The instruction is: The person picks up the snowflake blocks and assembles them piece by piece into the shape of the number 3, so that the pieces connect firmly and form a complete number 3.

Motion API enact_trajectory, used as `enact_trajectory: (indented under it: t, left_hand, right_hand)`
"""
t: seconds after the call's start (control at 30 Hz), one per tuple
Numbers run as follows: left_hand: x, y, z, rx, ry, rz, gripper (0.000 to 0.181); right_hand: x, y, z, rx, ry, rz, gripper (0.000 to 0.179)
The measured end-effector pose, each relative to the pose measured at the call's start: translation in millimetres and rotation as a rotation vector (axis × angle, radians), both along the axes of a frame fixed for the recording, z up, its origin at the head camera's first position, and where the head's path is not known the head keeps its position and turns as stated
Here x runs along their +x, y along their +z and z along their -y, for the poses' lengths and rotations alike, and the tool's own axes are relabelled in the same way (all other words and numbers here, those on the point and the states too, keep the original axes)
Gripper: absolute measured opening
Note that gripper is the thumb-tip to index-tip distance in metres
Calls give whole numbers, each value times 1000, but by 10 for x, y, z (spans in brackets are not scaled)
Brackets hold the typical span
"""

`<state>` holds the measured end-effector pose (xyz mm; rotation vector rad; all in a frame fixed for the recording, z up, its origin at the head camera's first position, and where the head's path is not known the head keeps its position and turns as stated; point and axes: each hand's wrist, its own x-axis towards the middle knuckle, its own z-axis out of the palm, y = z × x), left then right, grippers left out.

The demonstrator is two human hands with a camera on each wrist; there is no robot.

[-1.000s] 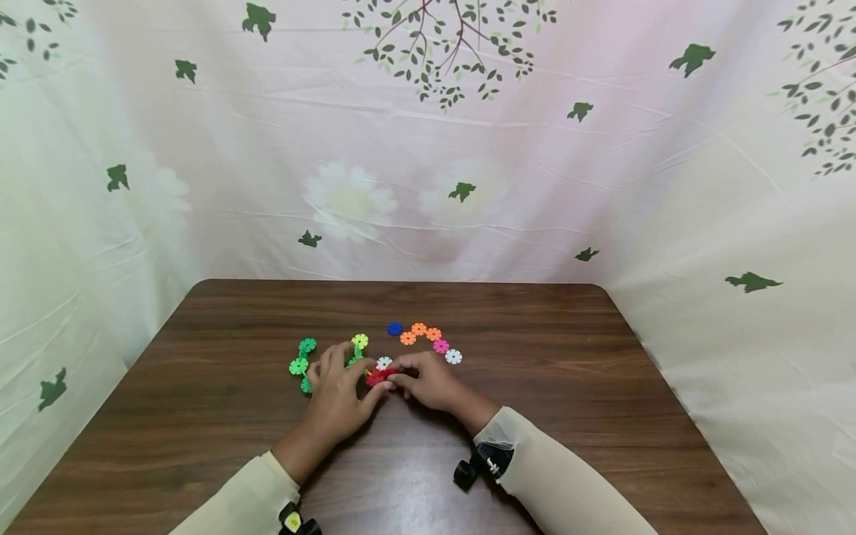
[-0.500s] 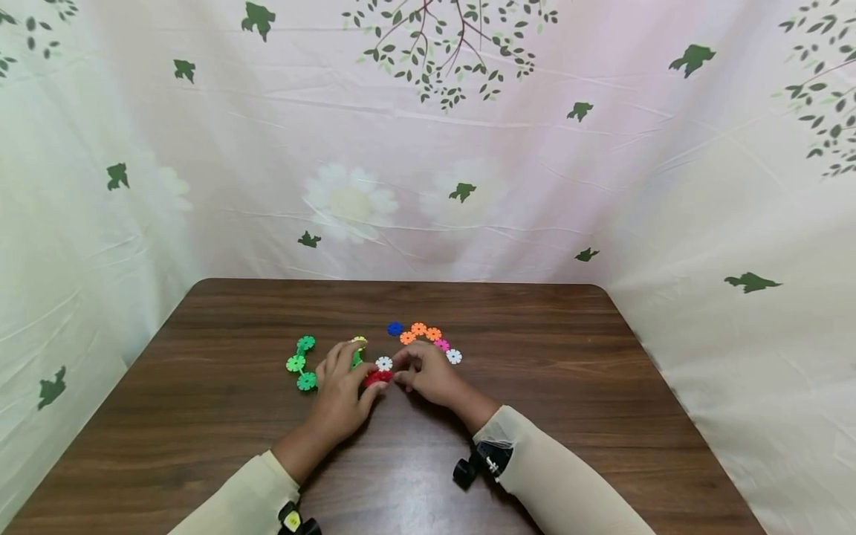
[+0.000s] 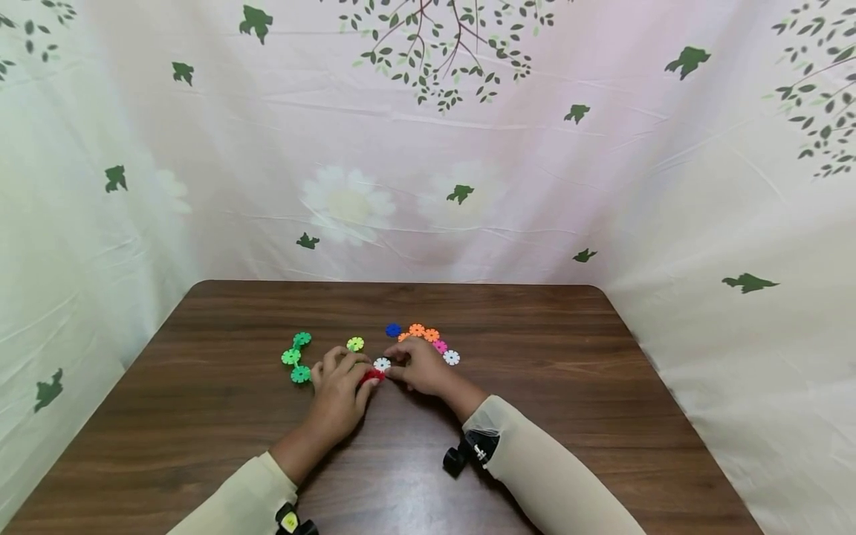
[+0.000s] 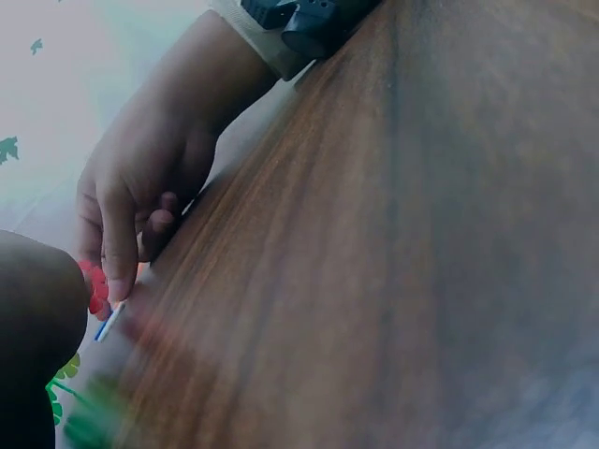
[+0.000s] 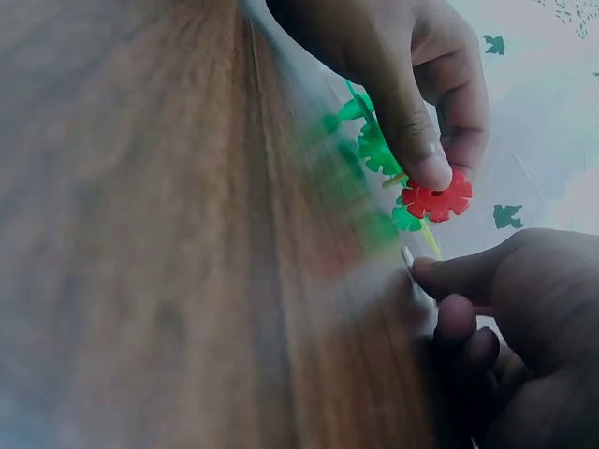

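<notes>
In the head view my left hand (image 3: 336,390) pinches a red flower-shaped building disc (image 5: 437,196) between thumb and fingers. Beside it a white flower-shaped building disc (image 3: 382,364) lies flat, and my right hand (image 3: 423,366) has thumb and index finger at its right edge, the other fingers curled under. Seen by the right wrist camera, the white disc is thin and edge-on at the right thumb tip. Green discs (image 5: 377,150) linked in a chain run behind the red one, partly hidden by the left hand. A yellow-green disc (image 3: 355,344) shows just beyond the left fingers.
Left of the left hand, several green discs (image 3: 291,357) curve along the wooden table (image 3: 535,416). Beyond the right hand lie a blue disc (image 3: 393,330), several orange discs (image 3: 417,329), a pink disc (image 3: 440,347) and another white disc (image 3: 452,358). A printed curtain (image 3: 428,238) hangs behind the table.
My right fingers have left the red disc and moved to the white one beside it. The left hand still grips the red disc; the green discs at left have shifted slightly left and away.
</notes>
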<state>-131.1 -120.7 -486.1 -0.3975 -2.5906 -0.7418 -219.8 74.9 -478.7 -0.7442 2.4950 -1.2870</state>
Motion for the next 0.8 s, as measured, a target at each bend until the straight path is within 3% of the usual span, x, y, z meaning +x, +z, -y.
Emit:
enact_trajectory:
  t: [0.2,0.33,0.43,0.63,0.8]
  left_hand:
    - [1,-10,7,-2,-2,-10,9]
    - [2,-8,11,11,-6,16,7]
    - [4,-6,16,11,-4,27,7]
    - [-9,-12,17,3,-2,33,6]
    - [-10,0,14,2,3,38,6]
  right_hand:
    - [-21,16,51,115,-5,-69,27]
    - [-1,26,38,126,-10,-87,20]
    - [19,28,18,86,-9,-50,17]
    - [56,-2,-46,-106,-37,94,18]
    - [71,-31,-69,-152,-15,115,20]
